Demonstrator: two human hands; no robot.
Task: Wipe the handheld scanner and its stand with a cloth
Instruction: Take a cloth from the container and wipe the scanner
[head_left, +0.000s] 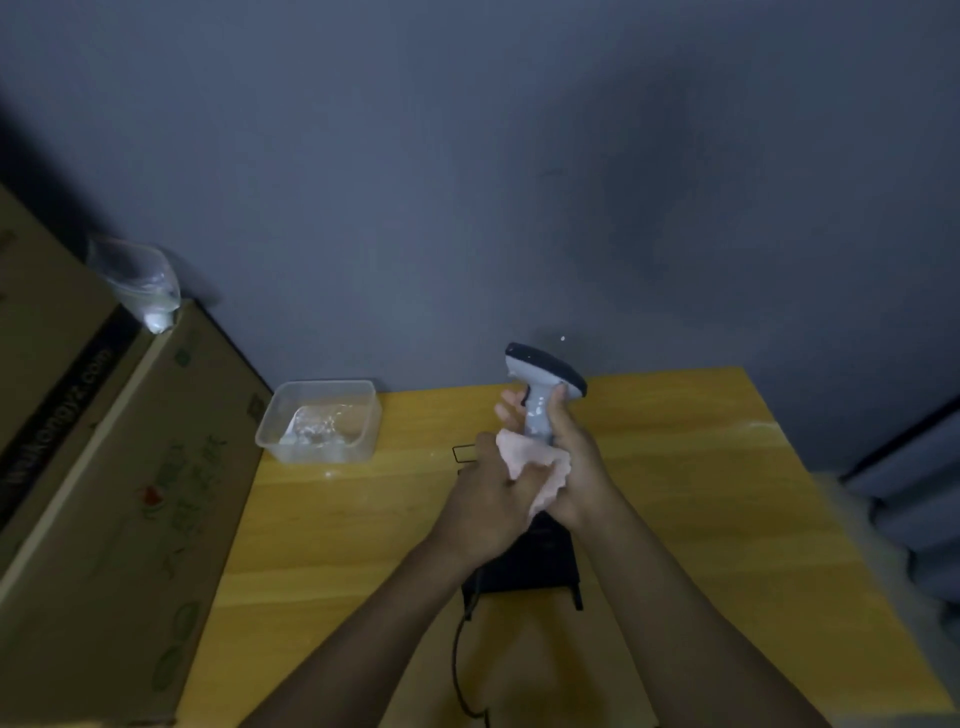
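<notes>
Scanner (540, 395) is held upright above mid-table (727, 493), right hand (576, 467) wrapped round its grip; left hand (493, 493) presses the cloth (535, 467) at its base. Stand (535, 566) beneath looks unwiped yet.

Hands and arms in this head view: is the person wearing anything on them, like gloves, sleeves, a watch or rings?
Nothing that shows. The left hand and right hand are bare, with no gloves. Both forearms are uncovered right down to the bottom edge of the picture, so no sleeve is visible. No watch, bracelet or strap sits on either wrist. The room is dim and the fingers small in view, so a thin ring cannot be ruled out.
</notes>
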